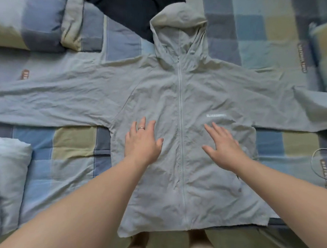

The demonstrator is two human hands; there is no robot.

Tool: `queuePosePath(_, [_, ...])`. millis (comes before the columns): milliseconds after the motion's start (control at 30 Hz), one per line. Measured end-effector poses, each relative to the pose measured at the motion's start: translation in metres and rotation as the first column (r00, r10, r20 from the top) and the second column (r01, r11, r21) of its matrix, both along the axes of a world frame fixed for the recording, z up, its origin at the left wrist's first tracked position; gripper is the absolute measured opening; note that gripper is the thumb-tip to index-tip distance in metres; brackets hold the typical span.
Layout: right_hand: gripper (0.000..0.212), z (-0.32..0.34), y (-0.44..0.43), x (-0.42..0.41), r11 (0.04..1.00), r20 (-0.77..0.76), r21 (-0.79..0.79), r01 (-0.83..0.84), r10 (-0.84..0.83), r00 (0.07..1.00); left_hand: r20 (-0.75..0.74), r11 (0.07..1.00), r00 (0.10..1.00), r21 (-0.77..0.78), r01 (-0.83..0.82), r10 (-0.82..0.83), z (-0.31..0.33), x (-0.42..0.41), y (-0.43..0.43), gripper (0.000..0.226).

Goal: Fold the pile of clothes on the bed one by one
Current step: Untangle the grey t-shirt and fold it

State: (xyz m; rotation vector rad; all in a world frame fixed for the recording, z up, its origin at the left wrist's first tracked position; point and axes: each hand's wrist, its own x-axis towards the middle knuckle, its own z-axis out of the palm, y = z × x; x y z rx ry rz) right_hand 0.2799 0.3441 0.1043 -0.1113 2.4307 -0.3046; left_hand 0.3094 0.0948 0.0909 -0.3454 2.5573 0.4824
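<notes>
A: What's round the edges?
B: Checked sheet (75,147), blue, grey & tan squares, under everything.
A: Pillows?
B: Left pillow (21,23) top left, same check. Cushion (72,24) just beside it, touching. Right pillow (325,54) at the right edge, blurred.
A: Anything else?
B: Brown tags w/ lettering on the sheet: left tag (25,74), right tag (302,57), low tag (325,172). Too blurry to read.
A: And that loop?
B: Thin grey cord (312,162), looped round the low tag. White bundle (9,169) at left, on the sheet; can't tell what it is.
</notes>
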Motion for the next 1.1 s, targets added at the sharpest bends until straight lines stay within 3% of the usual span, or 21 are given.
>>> queuePosePath(233, [0.072, 0.038, 0.051, -0.100, 0.995, -0.101, -0.069, -0.072, 0.064, 0.993, 0.011, 0.994, 0.996, -0.066, -0.083, 0.084, 0.032, -0.088, 0.021, 0.073])
queuePosePath(400, [0.073, 0.042, 0.066, -0.160, 0.993, -0.139, -0.097, -0.069, 0.055, 0.989, -0.016, 0.983, 0.984, -0.032, -0.178, 0.178, 0.025, -0.149, 0.034, 0.072])
queuePosePath(600, [0.073, -0.018, 0.050, -0.252, 0.994, -0.147, -0.095, -0.055, 0.040, 0.988, -0.113, 0.927, 0.932, 0.203, -0.316, 0.343, -0.060, -0.257, 0.014, 0.072])
queuePosePath(800, [0.073, -0.127, 0.009, -0.371, 0.968, -0.231, -0.231, 0.103, -0.157, 0.960, -0.301, 0.811, 0.812, 0.492, -0.317, 0.500, -0.162, -0.392, -0.015, 0.087])
queuePosePath(867, [0.074, -0.149, 0.002, -0.401, 0.948, -0.221, -0.269, 0.173, -0.235, 0.946, -0.266, 0.705, 0.738, 0.601, -0.376, 0.620, -0.178, -0.425, -0.024, 0.088])
queuePosePath(1000, [0.076, -0.179, -0.018, -0.455, 0.844, -0.183, -0.439, 0.307, -0.418, 0.890, -0.024, 0.340, 0.494, 0.754, -0.562, 0.869, -0.186, -0.482, -0.033, 0.067])
queuePosePath(1100, [0.057, -0.186, -0.039, -0.501, 0.775, -0.204, -0.551, 0.310, -0.485, 0.850, -0.007, 0.342, 0.515, 0.755, -0.559, 0.857, -0.194, -0.502, -0.041, 0.074])
